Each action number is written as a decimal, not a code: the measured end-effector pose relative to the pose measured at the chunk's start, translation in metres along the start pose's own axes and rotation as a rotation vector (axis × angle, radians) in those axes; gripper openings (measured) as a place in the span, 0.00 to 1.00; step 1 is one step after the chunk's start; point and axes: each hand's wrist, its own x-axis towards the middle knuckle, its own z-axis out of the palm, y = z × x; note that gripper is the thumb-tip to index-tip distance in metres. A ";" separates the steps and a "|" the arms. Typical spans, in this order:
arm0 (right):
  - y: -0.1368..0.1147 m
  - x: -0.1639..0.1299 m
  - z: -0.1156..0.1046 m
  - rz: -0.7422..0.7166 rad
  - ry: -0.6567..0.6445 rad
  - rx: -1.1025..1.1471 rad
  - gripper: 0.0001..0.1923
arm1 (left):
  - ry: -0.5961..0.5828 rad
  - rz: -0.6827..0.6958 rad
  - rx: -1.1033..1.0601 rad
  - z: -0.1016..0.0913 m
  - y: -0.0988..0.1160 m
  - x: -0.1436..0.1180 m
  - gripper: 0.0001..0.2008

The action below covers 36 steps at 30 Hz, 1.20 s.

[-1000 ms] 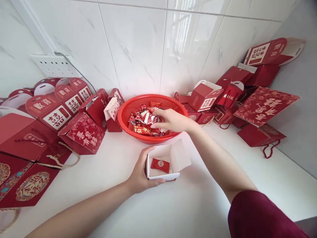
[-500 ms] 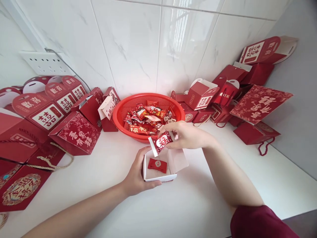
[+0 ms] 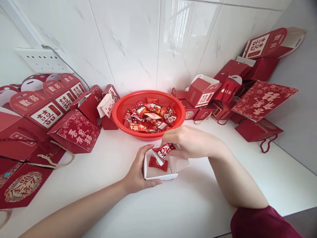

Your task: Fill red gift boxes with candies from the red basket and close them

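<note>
My left hand [image 3: 138, 173] is wrapped around the left side of a small open gift box [image 3: 161, 178], white inside, on the white counter. A flat red wrapped candy [image 3: 162, 166] lies on the box's floor. Pinched in the fingers of my right hand [image 3: 185, 142] is a red and white wrapped candy [image 3: 166, 151], tilted at the mouth of the box and partly covering the one inside. Just behind the box stands a red plastic basket [image 3: 118, 124] holding many wrapped candies [image 3: 151, 115].
Red gift boxes [image 3: 47, 115] with rope handles crowd the left side. More red boxes [image 3: 204, 92] are stacked along the right, one a tilted box [image 3: 264, 100] with white lettering. A white power strip [image 3: 39, 60] is on the tiled wall.
My right hand has lowered the candy from above the box's back edge into its opening. My left hand keeps its hold on the box. The camera view has shifted slightly.
</note>
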 end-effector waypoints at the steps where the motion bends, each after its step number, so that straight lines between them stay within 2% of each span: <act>1: 0.001 0.000 0.001 -0.007 0.017 0.024 0.07 | -0.007 0.000 -0.006 0.000 0.000 0.000 0.51; 5: 0.008 0.003 0.008 0.014 0.227 0.187 0.12 | -0.033 0.015 -0.046 0.000 0.000 0.000 0.48; 8: 0.013 0.010 0.014 0.128 0.378 0.536 0.14 | -0.031 0.023 -0.045 0.001 0.000 0.000 0.49; 11: 0.020 0.017 0.018 0.173 0.380 1.007 0.19 | -0.033 0.017 -0.024 0.001 0.000 -0.001 0.50; 14: 0.027 0.021 0.021 0.182 0.343 1.225 0.17 | -0.036 0.019 -0.030 0.001 0.000 0.000 0.51; 19: 0.031 0.023 0.022 0.165 0.360 1.205 0.18 | -0.042 0.037 0.004 0.000 0.000 0.000 0.51; 25: 0.033 0.023 0.023 0.249 0.379 1.121 0.19 | -0.027 0.024 0.004 0.001 0.001 0.000 0.51; 28: 0.034 0.023 0.023 0.276 0.361 1.096 0.22 | -0.025 0.029 -0.001 0.001 0.002 0.000 0.50; 32: 0.034 0.022 0.025 0.288 0.362 1.004 0.26 | -0.022 0.052 0.004 0.002 0.002 0.001 0.50; 36: 0.035 0.021 0.028 0.268 0.371 0.905 0.25 | -0.026 0.053 -0.011 0.002 0.002 0.001 0.49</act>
